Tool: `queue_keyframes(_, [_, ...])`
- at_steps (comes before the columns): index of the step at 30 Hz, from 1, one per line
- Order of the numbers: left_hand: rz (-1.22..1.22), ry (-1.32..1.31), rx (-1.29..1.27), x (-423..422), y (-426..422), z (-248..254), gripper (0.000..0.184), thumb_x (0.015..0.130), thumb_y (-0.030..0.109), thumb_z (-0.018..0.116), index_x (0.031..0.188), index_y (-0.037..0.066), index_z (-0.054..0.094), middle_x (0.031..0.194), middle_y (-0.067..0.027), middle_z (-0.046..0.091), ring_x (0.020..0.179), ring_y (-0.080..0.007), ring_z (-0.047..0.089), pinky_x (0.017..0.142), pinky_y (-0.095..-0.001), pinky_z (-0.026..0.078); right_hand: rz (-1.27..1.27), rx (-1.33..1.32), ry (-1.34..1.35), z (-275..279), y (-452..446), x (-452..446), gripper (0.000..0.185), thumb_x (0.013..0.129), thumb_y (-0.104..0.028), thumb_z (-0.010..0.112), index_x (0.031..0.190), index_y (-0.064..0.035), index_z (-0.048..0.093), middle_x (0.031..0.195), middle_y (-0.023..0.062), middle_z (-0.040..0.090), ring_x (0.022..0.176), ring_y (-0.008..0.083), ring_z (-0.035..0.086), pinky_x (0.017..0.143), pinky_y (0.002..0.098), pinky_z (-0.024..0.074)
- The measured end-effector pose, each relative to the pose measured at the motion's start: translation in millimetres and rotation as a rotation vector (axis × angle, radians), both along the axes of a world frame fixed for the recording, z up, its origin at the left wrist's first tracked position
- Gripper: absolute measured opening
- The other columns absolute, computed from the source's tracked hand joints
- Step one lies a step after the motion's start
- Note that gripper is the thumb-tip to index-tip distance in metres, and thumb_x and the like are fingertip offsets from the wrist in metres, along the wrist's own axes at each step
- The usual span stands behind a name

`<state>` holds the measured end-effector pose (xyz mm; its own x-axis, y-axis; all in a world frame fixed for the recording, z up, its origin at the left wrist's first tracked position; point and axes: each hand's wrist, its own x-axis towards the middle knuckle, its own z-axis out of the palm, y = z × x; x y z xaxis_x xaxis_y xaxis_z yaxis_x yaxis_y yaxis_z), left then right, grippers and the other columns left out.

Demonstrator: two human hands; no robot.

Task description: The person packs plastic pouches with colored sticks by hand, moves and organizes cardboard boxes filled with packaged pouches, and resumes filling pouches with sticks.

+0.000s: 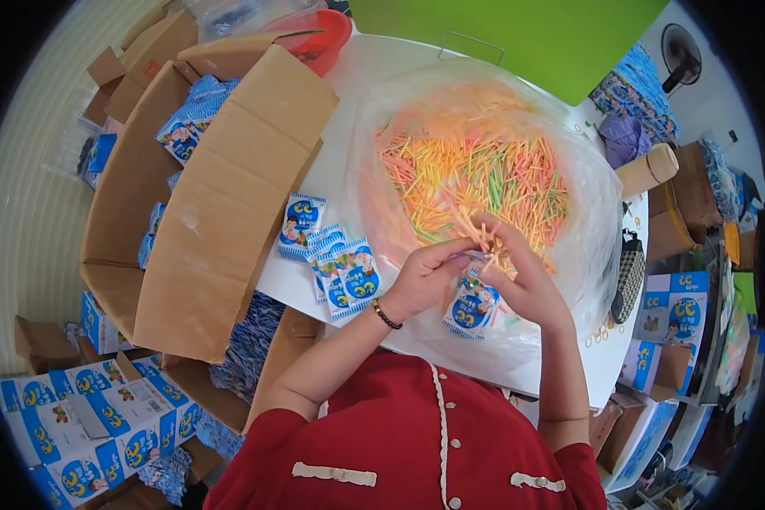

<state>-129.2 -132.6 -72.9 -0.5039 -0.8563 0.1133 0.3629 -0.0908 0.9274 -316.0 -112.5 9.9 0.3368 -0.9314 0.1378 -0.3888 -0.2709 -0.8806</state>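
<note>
A blue and white packet [472, 305] hangs upright below my two hands, over the near edge of a clear plastic bag [591, 212]. My left hand [429, 274] pinches the packet's top edge. My right hand [523, 276] has its fingers closed round a small bunch of thin coloured sticks [487, 238] at the packet's mouth. Many pink, yellow, orange and green sticks [484, 174] fill the plastic bag beyond my hands. Several like packets [348, 274] lie in overlapping piles on the white table [302, 293], left of my left hand.
A large open cardboard box [229, 204] holding packets [191, 119] stands at the left. A red basin [327, 42] and a green panel [510, 34] are at the back. Rubber bands [599, 336] and a checkered pouch [628, 276] lie at the right edge.
</note>
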Motion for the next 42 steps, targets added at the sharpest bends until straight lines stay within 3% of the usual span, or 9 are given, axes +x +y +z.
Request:
queue_keyframes(6, [-0.009,0.079,0.186,-1,-15,-10,0.035,0.098,0.003,0.050,0.133,0.000,0.052,0.124,-0.0063,0.061,0.112,-0.0114,0.057,0.095,-0.0277,0.047,-0.235,0.004,0.089,-19,-9,-12,0.042,0.080,-0.004,0.073,0.119,-0.0040,0.059,0.110,0.0108,0.064,0.092,0.0199,0.065,0.081,0.0310,0.0509])
queue_keyframes(12, [-0.060,0.022,0.210,-12,-20,-13,0.031,0.095,0.002,0.055,0.127,0.000,0.052,0.122,-0.0058,0.060,0.111,-0.0114,0.057,0.094,-0.0281,0.049,-0.309,-0.163,0.075,-35,-12,-1,0.018,0.083,-0.004,0.071,0.099,-0.0005,0.065,0.083,0.0077,0.066,0.075,0.0152,0.064,0.066,0.0271,0.0502])
queue_keyframes(18, [0.043,-0.041,0.202,4,-22,-21,0.033,0.092,-0.003,0.055,0.125,-0.001,0.053,0.119,-0.0067,0.062,0.112,-0.0127,0.057,0.096,-0.0297,0.048,-0.558,-0.060,-0.017,-48,-32,-20,0.012,0.090,-0.006,0.063,0.100,0.0000,0.065,0.081,0.0079,0.065,0.072,0.0113,0.061,0.065,0.0252,0.0480])
queue_keyframes(22, [0.034,-0.051,-0.057,30,-23,-12,0.031,0.093,-0.001,0.053,0.124,-0.002,0.056,0.123,-0.0091,0.062,0.114,-0.0160,0.058,0.098,-0.0298,0.047,-0.500,-0.128,0.320,-56,-45,-31,0.027,0.092,-0.027,0.063,0.093,0.0001,0.067,0.087,0.0123,0.068,0.071,0.0227,0.065,0.062,0.0362,0.0503])
queue_keyframes(26, [0.107,0.149,0.413,21,-10,-20,0.029,0.096,0.004,0.054,0.125,0.001,0.054,0.118,-0.0061,0.062,0.108,-0.0135,0.060,0.095,-0.0303,0.049,-0.496,-0.054,0.818,-59,-71,7,0.045,0.087,-0.044,0.064,0.085,0.0002,0.068,0.091,0.0176,0.068,0.079,0.0308,0.066,0.067,0.0415,0.0516])
queue_keyframes(28, [0.116,0.107,0.423,17,-5,-19,0.029,0.096,0.004,0.054,0.125,0.002,0.053,0.118,-0.0050,0.062,0.106,-0.0128,0.060,0.094,-0.0306,0.049,-0.515,0.000,0.969,-69,-85,30,0.047,0.083,-0.046,0.067,0.084,0.0014,0.065,0.088,0.0197,0.066,0.082,0.0335,0.065,0.072,0.0437,0.0510])
queue_keyframes(37, [0.139,0.085,0.408,31,-2,-23,0.031,0.099,0.008,0.052,0.129,0.001,0.051,0.122,-0.0067,0.061,0.110,-0.0139,0.059,0.096,-0.0306,0.048,-0.312,0.268,0.563,-62,-96,7,0.029,0.092,-0.028,0.060,0.098,0.0002,0.062,0.093,0.0173,0.068,0.089,0.0335,0.065,0.077,0.0381,0.0500])
queue_keyframes(40, [0.151,0.123,0.357,23,-12,-25,0.032,0.100,0.010,0.050,0.130,0.001,0.050,0.125,-0.0070,0.060,0.112,-0.0140,0.058,0.097,-0.0307,0.047,-0.331,0.099,-0.086,-76,-76,1,0.018,0.093,-0.016,0.057,0.099,-0.0001,0.058,0.091,0.0156,0.066,0.087,0.0317,0.062,0.080,0.0369,0.0472])
queue_keyframes(42, [0.160,0.125,0.260,10,-21,-18,0.032,0.100,0.011,0.050,0.130,0.001,0.050,0.125,-0.0066,0.060,0.112,-0.0139,0.058,0.098,-0.0302,0.046,-0.341,-0.001,-0.137,-82,-65,0,0.015,0.094,-0.011,0.054,0.103,-0.0002,0.056,0.093,0.0140,0.064,0.088,0.0294,0.061,0.081,0.0362,0.0467])
